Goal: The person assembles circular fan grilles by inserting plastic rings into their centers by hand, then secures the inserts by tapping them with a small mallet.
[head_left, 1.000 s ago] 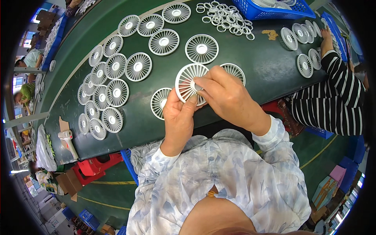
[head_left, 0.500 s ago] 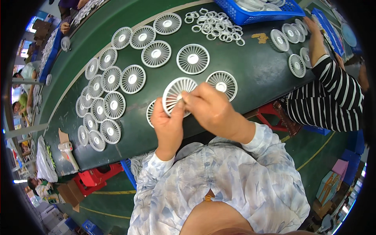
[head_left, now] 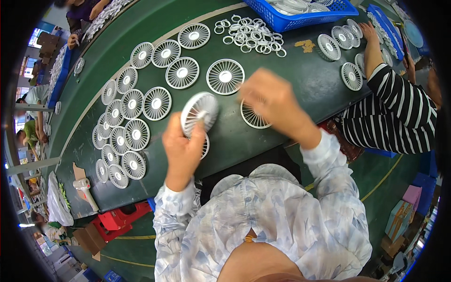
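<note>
Spoked white disc [head_left: 199,113] stands tilted in our left hand [head_left: 181,148], a little left of the frame's centre, pinched between the thumb and the fingers behind it. Our right hand [head_left: 268,99], right of centre, is blurred; we cannot tell whether its fingers are spread or pressed together, or whether they touch the second disc [head_left: 249,120] that lies partly hidden behind them. A third disc [head_left: 205,146] peeks out beside our left hand. Below all of these we see the dark green table [head_left: 312,70]. One more disc [head_left: 225,76] lies flat above the middle, and a large group of discs [head_left: 136,134] spreads over the left half. At the top centre we find a pile of white rings [head_left: 253,35] just beside a blue basket [head_left: 300,19] holding more discs. Toward the upper right, a co-worker's hand [head_left: 369,34] is near another cluster of discs [head_left: 351,76]. At the lower left we see a white handheld tool [head_left: 84,185], a red stool [head_left: 115,222] and a white plastic bag [head_left: 58,202].
</note>
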`<state>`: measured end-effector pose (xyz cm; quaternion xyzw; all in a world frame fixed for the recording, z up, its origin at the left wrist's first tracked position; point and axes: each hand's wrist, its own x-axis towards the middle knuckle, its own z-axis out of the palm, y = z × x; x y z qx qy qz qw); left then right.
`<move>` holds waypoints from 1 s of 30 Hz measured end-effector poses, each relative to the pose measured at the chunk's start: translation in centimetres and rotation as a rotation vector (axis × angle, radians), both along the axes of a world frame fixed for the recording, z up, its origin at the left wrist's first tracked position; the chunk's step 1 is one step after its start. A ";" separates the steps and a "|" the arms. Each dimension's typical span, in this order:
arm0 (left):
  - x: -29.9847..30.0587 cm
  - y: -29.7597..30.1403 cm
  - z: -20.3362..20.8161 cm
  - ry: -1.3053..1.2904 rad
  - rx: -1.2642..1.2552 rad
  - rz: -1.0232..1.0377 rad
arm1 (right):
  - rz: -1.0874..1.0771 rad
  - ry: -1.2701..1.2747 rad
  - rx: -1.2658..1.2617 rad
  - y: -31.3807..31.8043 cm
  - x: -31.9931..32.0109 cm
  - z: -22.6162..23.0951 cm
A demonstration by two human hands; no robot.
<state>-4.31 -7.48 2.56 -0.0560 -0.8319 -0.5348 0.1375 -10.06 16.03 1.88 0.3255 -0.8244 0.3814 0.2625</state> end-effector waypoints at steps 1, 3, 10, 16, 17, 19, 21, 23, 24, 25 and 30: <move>-1.0 -0.9 -0.2 0.082 -0.199 0.028 | -0.159 -0.049 -0.001 2.0 -1.8 -0.5; -3.1 -2.7 -1.0 0.238 -0.447 -0.013 | -0.373 -0.089 0.037 4.6 -5.2 -2.1; -3.2 -3.6 -1.4 0.144 -0.774 -0.184 | -0.333 -0.002 0.358 5.4 -8.2 -2.7; 0.1 -4.2 -0.4 0.178 -0.639 -0.120 | -0.256 0.140 0.358 6.0 -9.3 -3.5; 1.3 -4.3 -0.3 0.100 -0.618 -0.146 | -0.234 0.125 0.316 6.2 -8.7 -3.0; 3.3 -4.7 -1.0 0.060 -0.702 -0.076 | -0.146 -0.035 0.210 6.3 -7.0 -2.5; 4.8 -4.8 -1.2 0.034 -0.750 0.003 | -0.102 -0.394 0.082 7.9 -5.5 -2.4; 5.2 -4.4 -1.4 0.041 -0.734 0.037 | -0.160 -0.571 0.116 9.0 -5.0 -2.1; 5.3 -4.2 -1.6 0.025 -0.751 0.041 | -0.213 -0.561 0.154 9.2 -5.2 -2.6; 5.3 -4.3 -1.7 0.025 -0.748 0.044 | -0.265 -0.512 0.080 9.0 -5.4 -3.2; 4.9 -3.5 -2.7 0.085 -0.677 0.035 | -0.410 -0.138 0.014 11.9 -7.7 -5.7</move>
